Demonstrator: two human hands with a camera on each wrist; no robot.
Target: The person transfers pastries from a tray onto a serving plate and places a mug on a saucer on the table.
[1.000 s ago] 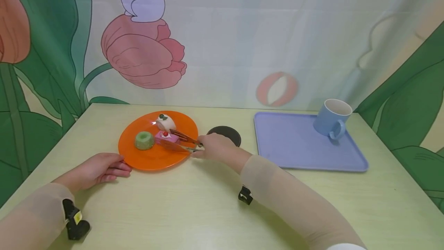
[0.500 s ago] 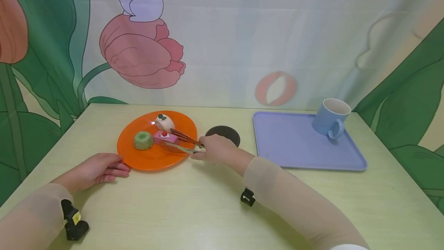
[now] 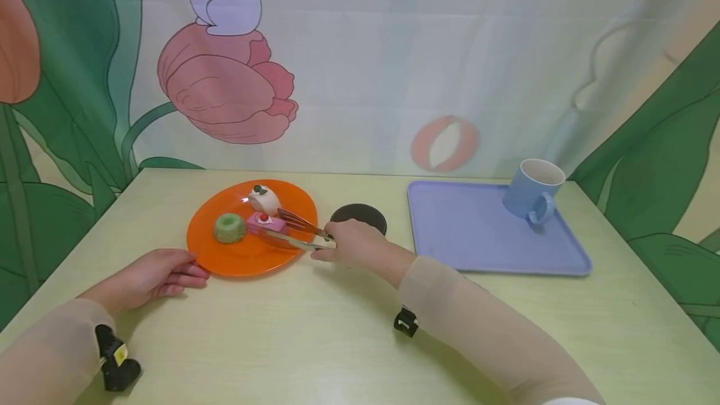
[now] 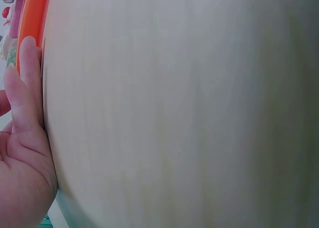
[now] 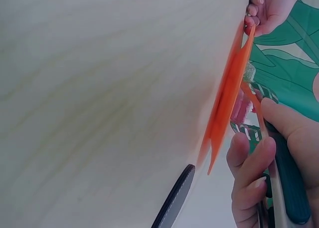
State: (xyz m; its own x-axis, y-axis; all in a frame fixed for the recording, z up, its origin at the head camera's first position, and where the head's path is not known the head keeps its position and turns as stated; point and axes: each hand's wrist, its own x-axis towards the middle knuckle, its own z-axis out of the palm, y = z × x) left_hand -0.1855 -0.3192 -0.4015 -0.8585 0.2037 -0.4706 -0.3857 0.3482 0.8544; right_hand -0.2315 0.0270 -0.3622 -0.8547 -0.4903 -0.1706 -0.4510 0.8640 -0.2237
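In the head view, an orange plate (image 3: 247, 261) bears a green ring-topped pudding (image 3: 229, 228), a white roll-shaped dessert (image 3: 264, 200) and a pink cake piece (image 3: 264, 222) with a red cherry. My left hand (image 3: 157, 274) holds the plate's near left rim between thumb and fingers. My right hand (image 3: 360, 244) grips green-handled tongs (image 5: 291, 183), whose arms reach over the plate's right side. Their tips lie on either side of the pink cake; whether they touch it, I cannot tell. The right wrist view shows the plate edge-on.
A thin black disc (image 3: 360, 211) lies behind my right hand, partly hidden by it. To the right, a lilac tray (image 3: 478, 236) carries a blue mug (image 3: 525, 189) at its far right corner. A printed curtain (image 3: 349, 80) hangs behind the table (image 3: 270, 342).
The head view has shifted slightly. My right hand and the tongs have edged a little to the right. My left hand stays at the plate's rim, and the desserts keep their places.
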